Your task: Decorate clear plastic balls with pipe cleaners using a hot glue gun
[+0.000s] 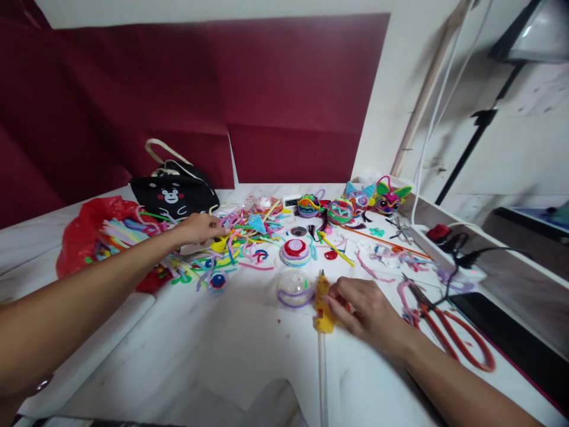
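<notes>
My left hand (202, 228) reaches over the pile of coloured pipe cleaners (255, 225), its fingers bent together; what they hold, if anything, is too small to tell. Beside a yellow glue gun (324, 305) lies my right hand (362, 305), fingers curled at the gun's right side. A glue stick trails from the gun toward the front edge. Just left of it sits a clear dome with a purple rim (295, 289). Behind the dome is a round piece with a red centre (295, 251). A blue-centred round piece (217, 281) lies farther left.
At left are a red plastic bag (73, 243) of pipe cleaners and a black bag (178, 193). Several decorated balls (340, 211) stand at the back. Orange-handled pliers (448, 326), a black tablet-like object (511, 344) and cables lie at right.
</notes>
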Demonstrator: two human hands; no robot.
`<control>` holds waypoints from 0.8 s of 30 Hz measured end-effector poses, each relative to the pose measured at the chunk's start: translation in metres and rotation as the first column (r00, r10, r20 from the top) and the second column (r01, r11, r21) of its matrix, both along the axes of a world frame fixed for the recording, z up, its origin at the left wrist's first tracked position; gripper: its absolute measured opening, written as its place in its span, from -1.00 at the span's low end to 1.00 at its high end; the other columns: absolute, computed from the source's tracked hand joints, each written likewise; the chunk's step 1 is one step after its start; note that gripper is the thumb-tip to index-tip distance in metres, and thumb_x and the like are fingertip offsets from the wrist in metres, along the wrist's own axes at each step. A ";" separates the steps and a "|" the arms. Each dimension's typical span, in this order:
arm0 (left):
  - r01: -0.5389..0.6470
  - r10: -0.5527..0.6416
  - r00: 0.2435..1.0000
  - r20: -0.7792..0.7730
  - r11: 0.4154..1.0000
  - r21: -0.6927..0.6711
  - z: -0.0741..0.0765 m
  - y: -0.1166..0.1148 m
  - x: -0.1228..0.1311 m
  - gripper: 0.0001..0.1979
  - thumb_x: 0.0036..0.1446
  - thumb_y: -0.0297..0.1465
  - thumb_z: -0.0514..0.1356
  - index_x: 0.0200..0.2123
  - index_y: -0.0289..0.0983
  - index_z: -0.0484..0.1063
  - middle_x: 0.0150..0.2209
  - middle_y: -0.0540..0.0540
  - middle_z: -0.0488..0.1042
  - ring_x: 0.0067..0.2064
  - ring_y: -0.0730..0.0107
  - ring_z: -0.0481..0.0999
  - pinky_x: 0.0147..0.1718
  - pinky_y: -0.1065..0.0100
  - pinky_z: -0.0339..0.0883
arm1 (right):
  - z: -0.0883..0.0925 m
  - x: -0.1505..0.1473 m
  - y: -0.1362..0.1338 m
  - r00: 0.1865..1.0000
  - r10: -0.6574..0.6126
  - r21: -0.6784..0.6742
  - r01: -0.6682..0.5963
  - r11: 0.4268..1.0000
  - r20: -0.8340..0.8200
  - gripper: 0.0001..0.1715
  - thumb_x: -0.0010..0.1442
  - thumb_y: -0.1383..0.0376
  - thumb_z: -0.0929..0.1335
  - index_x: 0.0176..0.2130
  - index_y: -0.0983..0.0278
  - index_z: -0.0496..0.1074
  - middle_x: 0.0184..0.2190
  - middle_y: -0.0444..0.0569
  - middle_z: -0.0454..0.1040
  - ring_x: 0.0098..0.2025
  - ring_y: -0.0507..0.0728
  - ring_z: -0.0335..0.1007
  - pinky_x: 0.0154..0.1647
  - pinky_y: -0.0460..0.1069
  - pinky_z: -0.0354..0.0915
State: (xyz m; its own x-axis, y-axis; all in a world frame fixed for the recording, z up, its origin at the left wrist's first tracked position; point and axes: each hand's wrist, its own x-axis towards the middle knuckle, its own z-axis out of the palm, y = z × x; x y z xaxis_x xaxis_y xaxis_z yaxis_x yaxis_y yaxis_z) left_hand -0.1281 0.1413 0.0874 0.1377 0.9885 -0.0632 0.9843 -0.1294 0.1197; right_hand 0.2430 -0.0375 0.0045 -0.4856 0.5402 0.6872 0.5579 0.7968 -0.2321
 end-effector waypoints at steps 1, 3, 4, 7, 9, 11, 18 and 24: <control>0.005 -0.005 1.000 0.002 1.000 -0.015 -0.002 -0.001 -0.001 -0.60 -0.01 -0.01 0.12 -0.41 -0.22 0.51 -0.68 0.00 0.45 -0.54 0.26 0.50 -0.47 0.37 0.22 | 0.000 0.000 0.000 1.000 0.002 -0.010 -0.002 1.000 0.003 -0.78 0.38 0.37 0.23 -0.35 0.27 0.29 -0.54 -0.11 0.39 -0.55 0.01 0.29 -0.49 -0.10 0.16; 0.018 -0.018 1.000 0.006 1.000 -0.003 -0.005 -0.001 -0.003 -0.65 -0.03 -0.07 0.14 -0.39 -0.22 0.50 -0.63 0.00 0.50 -0.49 0.26 0.52 -0.43 0.38 0.23 | 0.000 0.000 0.000 1.000 0.007 -0.018 -0.007 1.000 0.008 -0.77 0.38 0.37 0.23 -0.35 0.27 0.29 -0.53 -0.10 0.39 -0.54 0.01 0.29 -0.48 -0.09 0.16; 0.023 -0.023 1.000 0.007 1.000 0.018 -0.005 0.000 -0.004 -0.68 -0.05 -0.10 0.15 -0.38 -0.21 0.51 -0.60 0.01 0.51 -0.45 0.26 0.54 -0.41 0.38 0.24 | 0.000 0.001 0.000 1.000 0.008 -0.019 -0.007 1.000 0.011 -0.77 0.38 0.36 0.23 -0.36 0.27 0.30 -0.53 -0.10 0.39 -0.54 0.01 0.29 -0.48 -0.09 0.16; 0.026 -0.027 1.000 0.008 0.995 0.095 -0.004 0.005 -0.009 -0.72 -0.07 -0.18 0.15 -0.34 -0.19 0.54 -0.49 0.01 0.57 -0.34 0.23 0.56 -0.35 0.39 0.24 | -0.002 0.001 0.001 1.000 0.002 -0.014 -0.002 1.000 0.019 -0.76 0.39 0.35 0.23 -0.36 0.27 0.30 -0.53 -0.11 0.38 -0.54 0.01 0.27 -0.48 -0.08 0.14; 0.017 -0.019 1.000 0.012 0.988 0.155 0.000 0.009 -0.012 -0.72 -0.05 -0.22 0.16 -0.31 -0.20 0.54 -0.41 0.00 0.61 -0.29 0.23 0.56 -0.32 0.40 0.24 | -0.003 0.001 0.001 1.000 0.001 -0.017 0.000 1.000 0.022 -0.76 0.39 0.35 0.23 -0.36 0.26 0.30 -0.53 -0.12 0.37 -0.54 0.01 0.26 -0.48 -0.08 0.13; 0.010 -0.014 1.000 0.021 0.979 0.205 0.003 0.011 -0.015 -0.73 0.00 -0.25 0.16 -0.26 -0.23 0.54 -0.34 0.00 0.62 -0.28 0.27 0.55 -0.30 0.41 0.24 | -0.004 0.001 0.001 1.000 0.001 -0.020 -0.001 1.000 0.023 -0.75 0.39 0.34 0.23 -0.36 0.26 0.30 -0.53 -0.12 0.36 -0.55 0.01 0.26 -0.48 -0.07 0.13; 0.013 -0.013 1.000 -0.003 0.970 0.244 0.005 0.016 -0.027 -0.82 0.06 -0.38 0.17 -0.28 -0.29 0.53 -0.40 0.05 0.60 -0.33 0.36 0.48 -0.34 0.44 0.20 | -0.003 0.000 0.001 0.999 0.001 -0.047 0.001 0.999 0.038 -0.74 0.40 0.33 0.22 -0.36 0.26 0.31 -0.53 -0.11 0.38 -0.54 0.01 0.29 -0.47 -0.07 0.15; -0.029 0.046 0.997 -0.063 0.966 0.258 -0.005 0.034 -0.029 -0.75 0.09 -0.32 0.16 -0.25 -0.29 0.57 -0.31 -0.08 0.62 -0.25 0.23 0.50 -0.31 0.38 0.21 | -0.002 0.000 0.001 0.999 0.002 -0.056 0.000 0.998 0.037 -0.76 0.39 0.33 0.22 -0.35 0.27 0.32 -0.51 -0.11 0.41 -0.53 0.00 0.30 -0.48 -0.09 0.17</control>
State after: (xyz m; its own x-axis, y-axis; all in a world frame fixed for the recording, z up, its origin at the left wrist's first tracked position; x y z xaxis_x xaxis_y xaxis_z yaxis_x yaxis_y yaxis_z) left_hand -0.1570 0.1750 0.0822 0.1044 0.9771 0.1853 0.9938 -0.1099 0.0196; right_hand 0.2432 -0.0360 0.0030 -0.5107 0.5769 0.6375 0.5660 0.7837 -0.2558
